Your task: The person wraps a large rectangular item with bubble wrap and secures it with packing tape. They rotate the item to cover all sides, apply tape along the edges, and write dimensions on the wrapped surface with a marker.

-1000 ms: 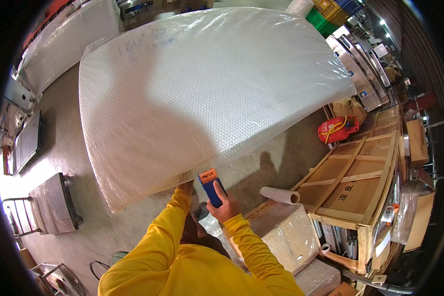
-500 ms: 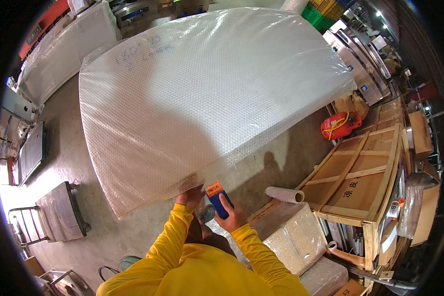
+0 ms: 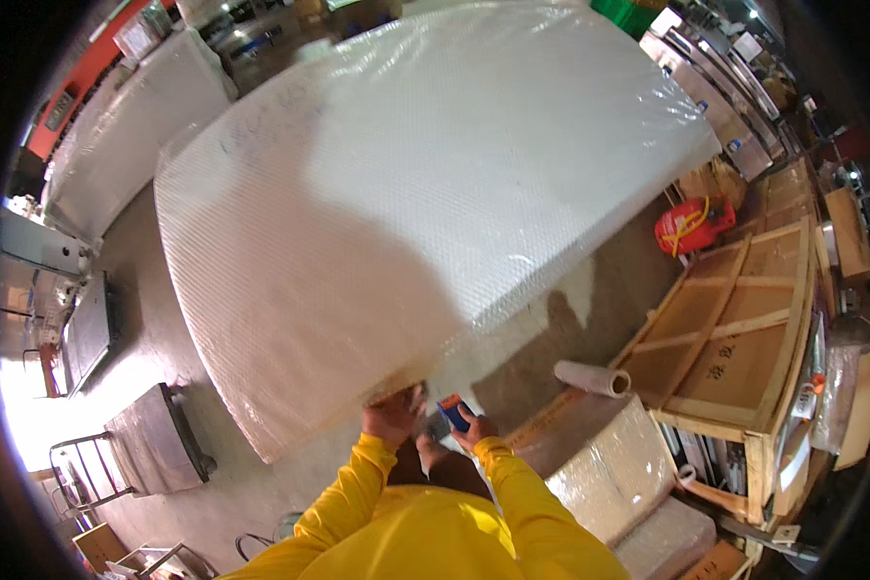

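Note:
A large flat slab-shaped item in bubble wrap (image 3: 358,232) stretches out in front of me, with faint blue handwriting near its far left. My left hand (image 3: 391,418) is at its near edge, fingers closed on the plastic beside a brownish strip; the fingertips are partly blurred. Just to the right, my right hand (image 3: 474,429) grips a small blue-and-orange box-shaped object (image 3: 454,413), held a little apart from the wrap.
At right lie a wooden crate (image 3: 735,338), wrapped cartons (image 3: 609,464) with a roll of plastic film (image 3: 593,378) on top, and a red gas cylinder (image 3: 694,226). A flatbed trolley (image 3: 155,440) stands at left on the concrete floor. Another wrapped item (image 3: 135,126) stands far left.
The view has shifted, so the surroundings sit further right and lower. My right hand has tilted the blue-and-orange object and drawn it lower. My left hand stays at the wrap's near edge.

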The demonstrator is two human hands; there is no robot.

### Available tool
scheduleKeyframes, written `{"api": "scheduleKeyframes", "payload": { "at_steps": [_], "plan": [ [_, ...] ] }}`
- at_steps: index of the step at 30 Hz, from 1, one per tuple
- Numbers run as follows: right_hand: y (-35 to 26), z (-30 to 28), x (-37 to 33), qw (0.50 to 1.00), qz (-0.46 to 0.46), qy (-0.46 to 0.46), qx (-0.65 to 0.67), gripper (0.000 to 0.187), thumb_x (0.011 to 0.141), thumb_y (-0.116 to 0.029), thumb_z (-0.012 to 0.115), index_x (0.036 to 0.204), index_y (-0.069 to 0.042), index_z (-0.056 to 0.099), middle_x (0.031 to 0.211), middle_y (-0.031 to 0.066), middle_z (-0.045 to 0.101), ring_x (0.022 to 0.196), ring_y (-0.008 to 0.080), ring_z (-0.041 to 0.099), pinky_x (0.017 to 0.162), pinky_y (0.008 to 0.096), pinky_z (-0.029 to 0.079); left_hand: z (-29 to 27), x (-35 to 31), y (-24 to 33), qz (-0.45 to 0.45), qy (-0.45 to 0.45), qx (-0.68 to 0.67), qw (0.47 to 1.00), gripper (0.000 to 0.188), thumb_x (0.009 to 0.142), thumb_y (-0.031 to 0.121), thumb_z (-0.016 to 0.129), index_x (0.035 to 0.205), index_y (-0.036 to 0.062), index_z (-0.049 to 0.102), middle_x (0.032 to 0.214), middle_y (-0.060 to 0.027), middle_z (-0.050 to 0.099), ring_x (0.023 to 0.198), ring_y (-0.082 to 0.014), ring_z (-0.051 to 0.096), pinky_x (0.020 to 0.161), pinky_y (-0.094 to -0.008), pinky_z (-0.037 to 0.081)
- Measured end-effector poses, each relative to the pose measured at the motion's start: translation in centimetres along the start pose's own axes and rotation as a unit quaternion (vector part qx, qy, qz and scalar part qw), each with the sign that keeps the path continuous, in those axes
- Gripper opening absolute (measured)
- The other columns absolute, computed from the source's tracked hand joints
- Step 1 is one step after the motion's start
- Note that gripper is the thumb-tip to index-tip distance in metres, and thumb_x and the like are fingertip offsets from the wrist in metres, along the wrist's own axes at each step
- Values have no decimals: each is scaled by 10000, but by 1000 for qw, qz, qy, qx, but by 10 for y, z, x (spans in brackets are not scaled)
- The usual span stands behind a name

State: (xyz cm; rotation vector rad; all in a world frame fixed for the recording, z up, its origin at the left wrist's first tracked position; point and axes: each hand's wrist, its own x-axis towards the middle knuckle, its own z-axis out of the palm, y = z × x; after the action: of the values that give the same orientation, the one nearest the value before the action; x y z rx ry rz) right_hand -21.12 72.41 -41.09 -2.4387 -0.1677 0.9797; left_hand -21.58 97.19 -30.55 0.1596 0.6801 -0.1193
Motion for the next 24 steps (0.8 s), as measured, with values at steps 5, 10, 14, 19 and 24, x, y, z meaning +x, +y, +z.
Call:
{"api": "scheduleKeyframes", "payload": {
  "at_steps": [5, 10, 14, 19, 24],
  "plan": [
    [-40, -68, -78, 961, -182, 195, 69, 708, 786, -383, 785, 1438, -214, 566, 916, 204, 689, 790, 386, 677, 689, 473, 553, -5, 11, -16, 15, -21, 19, 999, 300, 946, 266, 552, 1210, 164, 653, 1266, -44, 651, 1291, -285, 507, 1056, -520, 371],
    [-120, -144, -99, 889, -318, 307, 122, 696, 791, -267, 808, 1412, -64, 568, 1038, 204, 704, 860, 371, 707, 712, 413, 575, 7, -4, -6, 9, -52, 48, 997, 374, 861, 73, 610, 1229, 137, 618, 1287, -30, 631, 1281, -254, 511, 1068, -514, 362],
    [-180, -162, -71, 874, -359, 298, 135, 678, 833, -296, 763, 1427, -49, 546, 1079, 240, 690, 888, 383, 716, 729, 434, 583, 20, -16, 7, -18, -46, 113, 992, 447, 869, 100, 575, 1314, 141, 590, 1353, -17, 607, 1265, -237, 519, 1070, -502, 354],
    [-210, -159, -54, 952, -209, 221, -33, 762, 807, -380, 729, 1513, -268, 466, 885, 211, 606, 694, 404, 653, 621, 494, 563, 28, -19, 12, -13, -84, 156, 984, 517, 883, 157, 556, 1400, 139, 561, 1418, -16, 576, 1263, -224, 522, 1075, -460, 343],
    [-216, -164, -59, 967, -177, 175, -62, 807, 823, -419, 722, 1551, -276, 402, 909, 205, 594, 703, 393, 669, 637, 486, 578, 64, -51, 44, 0, -18, 494, 869, 512, 949, 231, 518, 1415, 20, 517, 1421, -114, 585, 1330, -243, 505, 1087, -427, 400]
  ]
}}
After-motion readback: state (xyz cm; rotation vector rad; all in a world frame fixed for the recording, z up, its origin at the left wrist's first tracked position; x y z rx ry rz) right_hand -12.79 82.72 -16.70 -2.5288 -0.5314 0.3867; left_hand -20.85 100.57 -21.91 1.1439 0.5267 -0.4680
